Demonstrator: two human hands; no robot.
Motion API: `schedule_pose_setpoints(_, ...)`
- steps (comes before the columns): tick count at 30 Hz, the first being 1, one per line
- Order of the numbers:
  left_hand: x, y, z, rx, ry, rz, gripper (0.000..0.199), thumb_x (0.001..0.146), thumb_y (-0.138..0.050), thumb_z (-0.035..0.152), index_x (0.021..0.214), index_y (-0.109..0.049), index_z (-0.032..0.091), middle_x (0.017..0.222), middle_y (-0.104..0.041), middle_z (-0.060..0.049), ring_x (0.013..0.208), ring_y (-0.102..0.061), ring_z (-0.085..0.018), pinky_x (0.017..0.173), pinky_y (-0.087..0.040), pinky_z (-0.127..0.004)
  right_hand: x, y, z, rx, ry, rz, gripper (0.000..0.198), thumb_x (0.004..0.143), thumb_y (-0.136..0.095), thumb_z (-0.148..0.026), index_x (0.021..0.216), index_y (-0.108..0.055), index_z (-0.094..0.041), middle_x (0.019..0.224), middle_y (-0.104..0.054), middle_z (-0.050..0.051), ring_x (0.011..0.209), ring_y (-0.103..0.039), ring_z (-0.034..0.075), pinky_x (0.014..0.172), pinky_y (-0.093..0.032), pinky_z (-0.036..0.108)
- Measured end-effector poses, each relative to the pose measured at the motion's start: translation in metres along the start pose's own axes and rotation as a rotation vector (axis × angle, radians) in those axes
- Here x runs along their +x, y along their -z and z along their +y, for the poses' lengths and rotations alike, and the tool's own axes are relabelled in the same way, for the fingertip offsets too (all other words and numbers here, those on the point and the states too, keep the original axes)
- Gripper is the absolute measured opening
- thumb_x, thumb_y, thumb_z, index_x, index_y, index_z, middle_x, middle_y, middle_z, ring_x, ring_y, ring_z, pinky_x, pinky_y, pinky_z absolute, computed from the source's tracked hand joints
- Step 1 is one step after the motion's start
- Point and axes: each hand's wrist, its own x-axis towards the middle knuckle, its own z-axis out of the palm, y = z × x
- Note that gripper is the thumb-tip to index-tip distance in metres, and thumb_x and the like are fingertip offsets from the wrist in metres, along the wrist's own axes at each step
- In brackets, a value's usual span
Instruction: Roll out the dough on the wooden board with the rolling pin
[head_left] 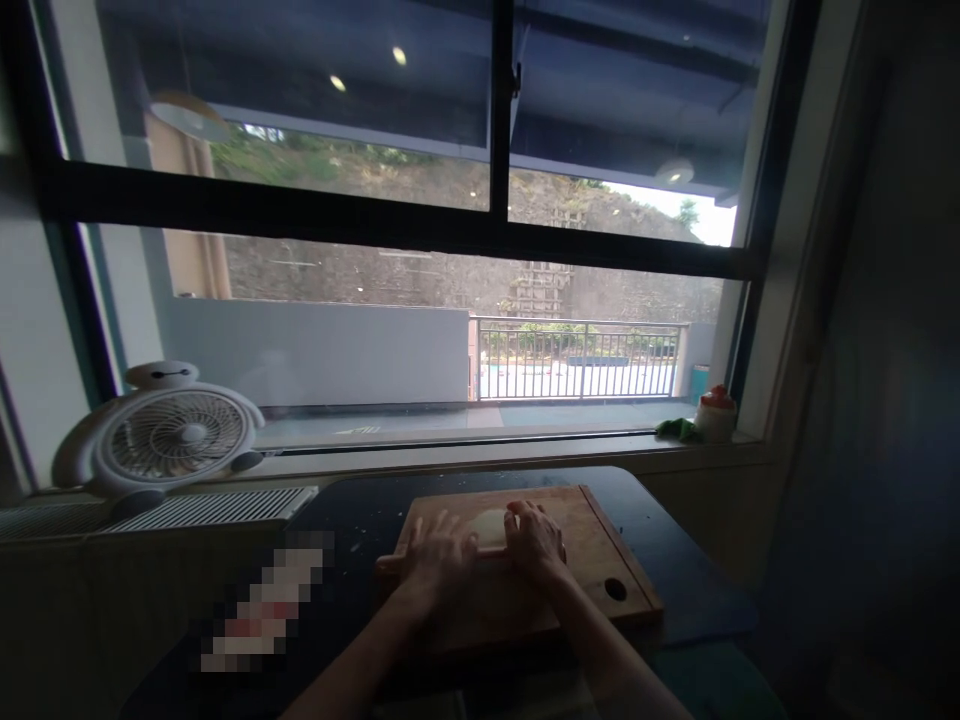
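Left hand blurred, fingers spread over slim wooden pin; right hand fingers bent over pin, cannot tell if gripping. Pin across pale, flat dough on wooden board. Forearms reach from near side, converging. Dark table beneath.

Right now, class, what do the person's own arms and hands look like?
The left forearm and right forearm are slender and bare, with no sleeve in view. The left hand and right hand wear no gloves. Blur and dim light hide any rings or small markings.
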Motion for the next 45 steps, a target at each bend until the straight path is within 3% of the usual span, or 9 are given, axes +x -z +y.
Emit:
schedule_pose_setpoints(5, 0.038, 0.001, -0.007, -0.037, 0.072, -0.152, 0.043, 0.088, -0.028, 0.04, 0.114, -0.059, 0.025, 0.123, -0.058, -0.009, 0.123, -0.041, -0.029, 0.101, -0.022, -0.053, 0.031, -0.006, -0.001, -0.05, 0.005, 0.013, 0.029, 0.089, -0.035, -0.025, 0.099, -0.063, -0.021, 0.103, -0.065, 0.007, 0.103, -0.053, 0.02, 0.083, -0.036, 0.028)
schedule_pose_setpoints(12, 0.079, -0.012, -0.019, -0.039, 0.162, -0.159, 0.042, 0.087, -0.029, 0.041, 0.103, -0.062, 0.02, 0.113, -0.061, -0.013, 0.112, -0.049, -0.031, 0.092, -0.032, -0.053, 0.068, -0.019, 0.007, -0.087, -0.019, -0.05, 0.028, 0.087, -0.039, -0.023, 0.095, -0.065, -0.018, 0.092, -0.067, 0.009, 0.094, -0.057, 0.021, 0.077, -0.038, 0.029)
schedule_pose_setpoints(17, 0.068, -0.013, -0.015, -0.04, 0.132, -0.131, 0.042, 0.088, -0.031, 0.043, 0.111, -0.06, 0.023, 0.123, -0.057, -0.01, 0.12, -0.043, -0.029, 0.099, -0.026, -0.052, 0.061, -0.02, 0.009, -0.085, -0.004, -0.034, 0.028, 0.085, -0.04, -0.024, 0.101, -0.064, -0.02, 0.095, -0.067, 0.007, 0.095, -0.056, 0.022, 0.079, -0.038, 0.029)
schedule_pose_setpoints(23, 0.015, -0.008, -0.004, -0.013, 0.042, -0.018, 0.048, 0.091, -0.023, 0.043, 0.119, -0.058, 0.023, 0.132, -0.052, -0.007, 0.13, -0.033, -0.027, 0.108, -0.011, -0.05, 0.013, -0.012, 0.002, -0.088, 0.049, 0.01, 0.027, 0.086, -0.04, -0.029, 0.095, -0.063, -0.022, 0.1, -0.064, 0.007, 0.101, -0.051, 0.022, 0.088, -0.033, 0.032)
schedule_pose_setpoints(26, -0.005, -0.007, -0.001, 0.002, -0.01, 0.082, 0.051, 0.092, -0.021, 0.046, 0.121, -0.056, 0.024, 0.132, -0.052, -0.006, 0.13, -0.033, -0.027, 0.108, -0.011, -0.049, -0.009, -0.008, -0.002, -0.117, 0.067, 0.021, 0.027, 0.087, -0.037, -0.031, 0.087, -0.063, -0.023, 0.096, -0.064, 0.007, 0.099, -0.05, 0.022, 0.092, -0.03, 0.034)
schedule_pose_setpoints(28, -0.008, -0.005, 0.001, 0.002, -0.002, 0.072, 0.051, 0.091, -0.022, 0.047, 0.12, -0.057, 0.024, 0.132, -0.052, -0.005, 0.129, -0.034, -0.027, 0.108, -0.013, -0.048, -0.014, -0.006, -0.003, -0.142, 0.07, 0.016, 0.027, 0.087, -0.038, -0.032, 0.086, -0.063, -0.023, 0.096, -0.064, 0.007, 0.098, -0.05, 0.022, 0.092, -0.029, 0.035)
schedule_pose_setpoints(37, 0.048, -0.008, -0.009, -0.039, 0.12, -0.114, 0.043, 0.088, -0.032, 0.044, 0.114, -0.06, 0.024, 0.122, -0.058, -0.009, 0.121, -0.044, -0.029, 0.102, -0.024, -0.053, 0.033, -0.015, 0.0, -0.149, 0.029, -0.016, 0.026, 0.084, -0.041, -0.03, 0.088, -0.065, -0.019, 0.097, -0.065, 0.009, 0.098, -0.052, 0.023, 0.083, -0.035, 0.033)
schedule_pose_setpoints(41, 0.073, -0.014, -0.017, -0.042, 0.163, -0.128, 0.042, 0.086, -0.033, 0.045, 0.106, -0.063, 0.022, 0.116, -0.061, -0.011, 0.114, -0.049, -0.03, 0.096, -0.031, -0.053, 0.056, -0.021, 0.008, -0.138, 0.006, -0.061, 0.026, 0.083, -0.042, -0.029, 0.088, -0.065, -0.018, 0.093, -0.067, 0.009, 0.095, -0.055, 0.023, 0.078, -0.037, 0.031)
schedule_pose_setpoints(45, 0.075, -0.013, -0.016, -0.032, 0.167, -0.095, 0.041, 0.086, -0.034, 0.045, 0.102, -0.064, 0.022, 0.111, -0.063, -0.011, 0.111, -0.051, -0.03, 0.094, -0.033, -0.051, 0.063, -0.022, 0.012, -0.129, -0.022, -0.102, 0.028, 0.083, -0.042, -0.03, 0.09, -0.066, -0.019, 0.087, -0.068, 0.008, 0.089, -0.057, 0.023, 0.072, -0.038, 0.03)
